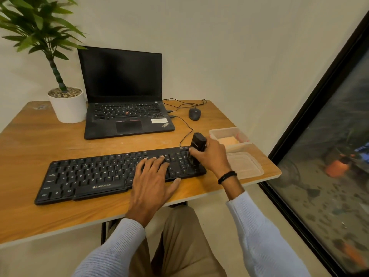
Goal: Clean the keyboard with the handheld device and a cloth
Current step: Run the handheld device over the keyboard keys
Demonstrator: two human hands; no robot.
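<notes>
Keyboard (95, 176) under left hand (153, 176), right hand (211, 156) around handheld device (198, 143).

The keyboard (85, 176) has ZEBRONICS in pale letters on its front lip, and its keys show white letters such as Q, W, E, R, T, with Ctrl and Alt at the lower left. The laptop (127, 124) bears ThinkPad slantwise on the near right corner of its palm rest; the white sticker (159, 121) beside it is too blurred to read
</notes>
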